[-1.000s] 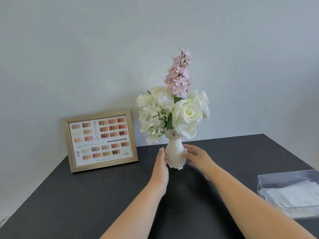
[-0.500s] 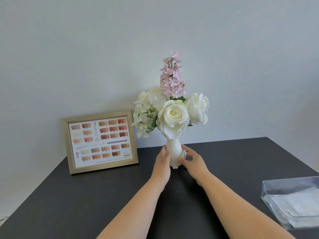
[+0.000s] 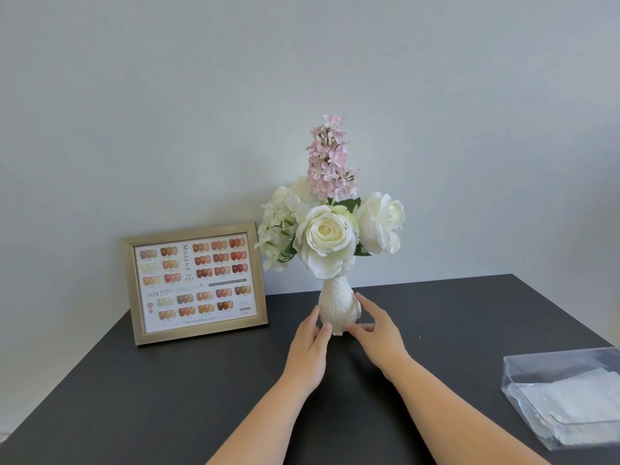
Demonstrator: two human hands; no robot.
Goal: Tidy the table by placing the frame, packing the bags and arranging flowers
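A person is standing at a dark bench (image 3: 167, 397) that is sitting against a pale wall (image 3: 167, 95). Both bare arms are reaching forward to a white vase (image 3: 337, 307) standing upright near the back edge of the bench, roughly in the middle. The left hand (image 3: 310, 344) is resting against the vase's lower left side, fingers straight and close together, thumb touching the base. The right hand (image 3: 377, 333) is cupping the lower right side, fingers spread fairly wide, with the thumb tip at the foot of the vase; neither hand is closing fully around it, and I cannot tell how firmly either is pressing.

The vase is carrying the flowers: a cream rose (image 3: 327, 239) facing forward, a second white rose (image 3: 380, 223) to its right, a pale hydrangea cluster (image 3: 276, 233) to its left, and a tall pink sprig (image 3: 330, 159) rising above them all.

The frame (image 3: 194, 283), gold-edged and showing a chart of nail colours, is standing upright just left of the vase, leaning back towards the wall, near but apart from the flowers.

At the bench's right edge a clear plastic tray (image 3: 523, 374) is sitting, well apart from the vase, with flat whitish bags (image 3: 577, 404) lying inside it.
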